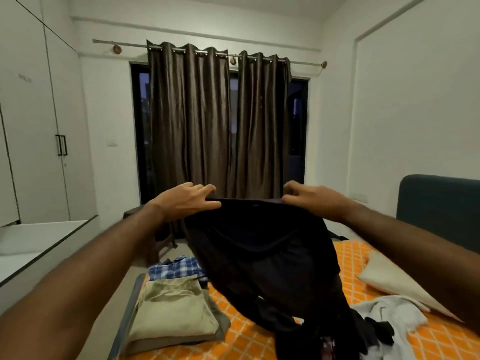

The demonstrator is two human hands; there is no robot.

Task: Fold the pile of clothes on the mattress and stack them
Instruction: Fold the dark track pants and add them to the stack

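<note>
Task partly complete. Left hand [185, 201] and right hand [309, 198] each pinch the top edge of a black fabric garment [262, 255], raised above the orange diamond-patterned mattress [249, 336]. Folded khaki-topped stack [174, 313] done; loose white-and-dark clothes pile [384, 326] remains.

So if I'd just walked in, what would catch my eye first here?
Probably the black garment held up mid-frame, its top edge pinched by the left hand and right hand. Below lies the bright orange patterned mattress, with a folded stack at its left edge and an unfolded pile to the right.
</note>
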